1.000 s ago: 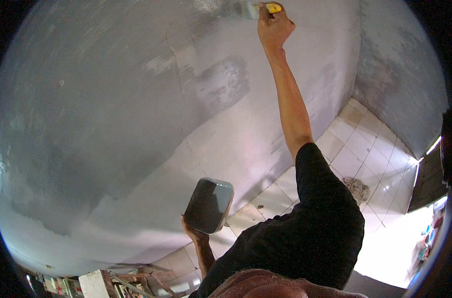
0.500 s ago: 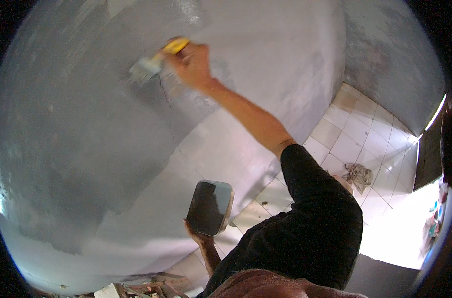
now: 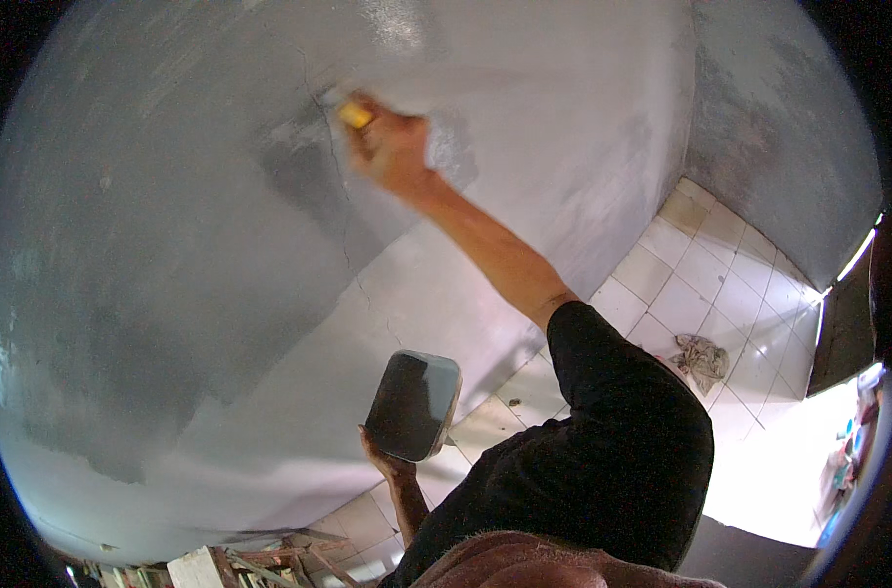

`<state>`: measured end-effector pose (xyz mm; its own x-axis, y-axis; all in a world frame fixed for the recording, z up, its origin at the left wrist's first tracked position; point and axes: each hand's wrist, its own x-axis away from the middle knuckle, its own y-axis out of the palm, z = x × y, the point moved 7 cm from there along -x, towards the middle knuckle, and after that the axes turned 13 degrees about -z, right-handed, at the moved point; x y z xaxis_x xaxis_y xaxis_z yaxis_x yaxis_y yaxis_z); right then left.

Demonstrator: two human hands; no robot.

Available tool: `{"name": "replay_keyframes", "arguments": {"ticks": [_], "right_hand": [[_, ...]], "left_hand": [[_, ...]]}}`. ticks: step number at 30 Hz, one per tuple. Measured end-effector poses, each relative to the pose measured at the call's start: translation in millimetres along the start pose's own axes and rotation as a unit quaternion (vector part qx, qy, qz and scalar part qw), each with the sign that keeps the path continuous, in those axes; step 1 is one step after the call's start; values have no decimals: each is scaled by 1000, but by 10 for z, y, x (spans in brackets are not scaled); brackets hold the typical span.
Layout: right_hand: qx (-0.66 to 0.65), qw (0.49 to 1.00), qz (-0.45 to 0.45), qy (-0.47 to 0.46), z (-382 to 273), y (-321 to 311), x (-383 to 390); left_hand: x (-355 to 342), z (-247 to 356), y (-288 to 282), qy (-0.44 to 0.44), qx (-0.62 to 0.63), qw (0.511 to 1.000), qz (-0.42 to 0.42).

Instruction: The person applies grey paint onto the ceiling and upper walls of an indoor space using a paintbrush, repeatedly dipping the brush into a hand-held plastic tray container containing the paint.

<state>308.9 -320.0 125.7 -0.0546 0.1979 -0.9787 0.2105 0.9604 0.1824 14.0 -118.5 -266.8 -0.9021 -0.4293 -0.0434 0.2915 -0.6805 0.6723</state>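
Up against the wall (image 3: 220, 245), my right hand (image 3: 392, 147) is closed round a paintbrush (image 3: 356, 114) with a yellow handle. Its bristles are smeared by motion and mostly hidden behind the hand. Lower down, my left hand (image 3: 392, 461) grips the edge of a rounded rectangular tub (image 3: 450, 392), holding it apart from the wall. Dark grey paint (image 3: 407, 407) lies inside the tub. Wet-looking darker grey covers much of the wall at the left, and paler patches show below and to the right. A thin crack (image 3: 345, 230) runs down from near the brush.
White floor tiles (image 3: 651, 260) stretch along the wall's foot, with a crumpled rag (image 3: 700, 363) on them. A second grey wall (image 3: 779, 137) meets the first at the right. Bright light enters by a doorway (image 3: 769, 470) at the lower right. Wooden pieces (image 3: 279, 563) stand at the bottom left.
My right hand has moved the brush a little to the right and slightly down across the wall. My left hand and the tub stay almost where they were.
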Motion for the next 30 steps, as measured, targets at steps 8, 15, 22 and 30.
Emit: {"name": "replay_keyframes", "arguments": {"ticks": [8, 15, 22, 30], "right_hand": [[-269, 950, -32, 157, 688, -17, 116], [45, 980, 103, 162, 1282, -1096, 117], [93, 991, -64, 70, 187, 10, 436], [-179, 970, -17, 163, 623, -190, 438]], "left_hand": [[-79, -44, -62, -8, 23, 999, -20], [10, -35, -168, 5, 9, 1000, 2], [-22, 27, -23, 7, -21, 1000, -19], [-61, 11, 86, 0, -7, 1000, -19]]}}
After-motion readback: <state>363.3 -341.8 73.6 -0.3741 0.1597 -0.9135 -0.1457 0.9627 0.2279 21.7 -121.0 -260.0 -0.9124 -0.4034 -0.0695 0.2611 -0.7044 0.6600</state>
